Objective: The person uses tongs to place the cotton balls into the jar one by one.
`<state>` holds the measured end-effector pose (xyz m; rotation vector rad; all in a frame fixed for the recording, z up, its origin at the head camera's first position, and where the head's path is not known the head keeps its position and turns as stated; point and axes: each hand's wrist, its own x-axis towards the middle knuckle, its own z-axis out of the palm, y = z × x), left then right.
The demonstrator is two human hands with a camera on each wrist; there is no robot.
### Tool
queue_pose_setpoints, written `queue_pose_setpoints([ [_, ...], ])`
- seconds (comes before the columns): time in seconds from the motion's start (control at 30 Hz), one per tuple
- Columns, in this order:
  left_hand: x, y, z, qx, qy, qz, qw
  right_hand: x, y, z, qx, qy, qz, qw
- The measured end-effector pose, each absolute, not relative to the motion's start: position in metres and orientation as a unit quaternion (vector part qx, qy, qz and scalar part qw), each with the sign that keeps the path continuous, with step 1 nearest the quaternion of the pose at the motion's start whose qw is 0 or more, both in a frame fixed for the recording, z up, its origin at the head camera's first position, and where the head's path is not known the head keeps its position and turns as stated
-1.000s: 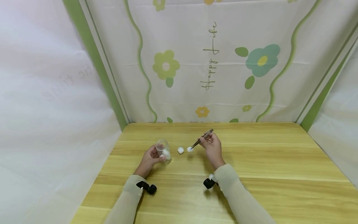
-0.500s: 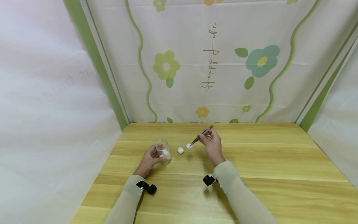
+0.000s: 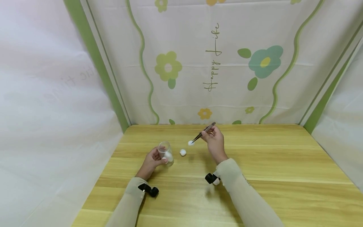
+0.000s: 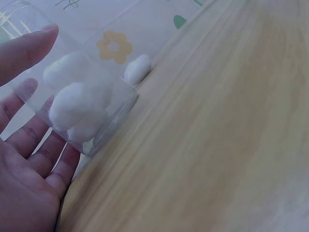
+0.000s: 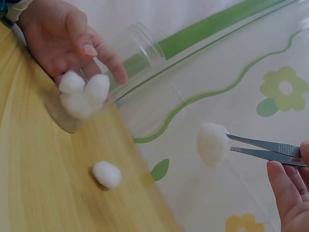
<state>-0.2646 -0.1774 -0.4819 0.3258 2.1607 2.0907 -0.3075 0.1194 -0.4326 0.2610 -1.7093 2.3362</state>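
Metal tweezers [image 5: 270, 145], fluffy white ball [image 5: 212, 144], cylindrical jar [image 5: 144, 48].

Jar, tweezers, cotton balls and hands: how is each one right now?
Jar, open at the top
Jar balls, bunched inside, down near the bottom
Raised ball, pinched above the table
Lone ball, lying on the table
Tweezers, pinching the raised ball
Left hand, holding the jar
Right hand, holding the tweezers
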Motion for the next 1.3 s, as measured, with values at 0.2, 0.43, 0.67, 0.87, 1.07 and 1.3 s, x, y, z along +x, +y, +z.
queue_pose_setpoints([
  [0.2,-0.266,-0.178,-0.483,0.106,0.711,0.692,0.062,-0.309,0.115,-0.426,0.104,-0.577,0.801,0.122],
  [0.43,-0.276,-0.182,-0.502,0.108,0.709,0.695,0.051,-0.311,0.109,-0.418,0.109,-0.564,0.810,0.122],
  [0.67,-0.280,-0.182,-0.508,0.105,0.711,0.695,0.037,-0.311,0.100,-0.410,0.114,-0.556,0.814,0.122],
  [0.87,-0.280,-0.183,-0.509,0.104,0.711,0.695,0.039,-0.312,0.093,-0.406,0.113,-0.554,0.817,0.115],
  [1.07,-0.280,-0.183,-0.509,0.101,0.710,0.696,0.035,-0.313,0.085,-0.405,0.122,-0.548,0.821,0.108],
  [1.3,-0.280,-0.182,-0.510,0.106,0.711,0.694,0.028,-0.311,0.074,-0.403,0.121,-0.546,0.823,0.099],
])
